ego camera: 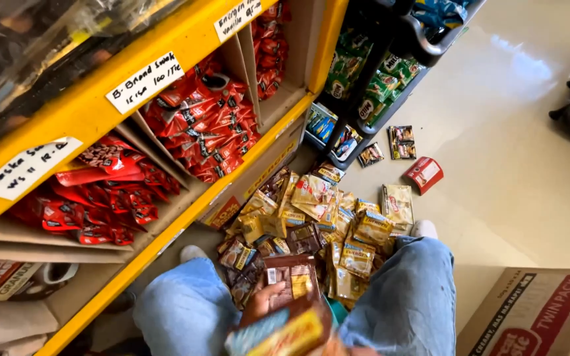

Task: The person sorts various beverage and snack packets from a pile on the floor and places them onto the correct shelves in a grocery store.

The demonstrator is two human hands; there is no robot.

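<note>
The yellow shelf unit [166, 36] fills the left side, its painted front rails smooth and glossy, with plain cardboard dividers [242, 59] splitting it into compartments. White paper labels [145, 82], hand-lettered in black and cut into rough rectangles, are stuck along the upper rail, one over each compartment. The pale floor [529, 151] on the right is smooth and shiny, catching a soft glare at the far end.

At the near right corner stands a brown corrugated cardboard box [529, 313] with a red printed panel on its flap. The person's knees, in light blue jeans [410, 296], frame the near middle.

Between the knees and the shelf foot lies a loose heap of sachets [324, 217], flat foil rectangles in gold, tan and dark brown, crinkled and overlapping. Red glossy sachets [206, 122] are packed tight in the middle shelf compartment, more of them in the one to its left. Green sachets [371, 79] hang on a dark rack at the far middle. A single red packet [424, 174] lies apart on the floor, right of the heap.

One hand [262, 300], near centre, is closed around a brown sachet [293, 277]; which hand it is cannot be told. Blurred yellow-and-blue packets [285, 333] sit just in front of it.
</note>
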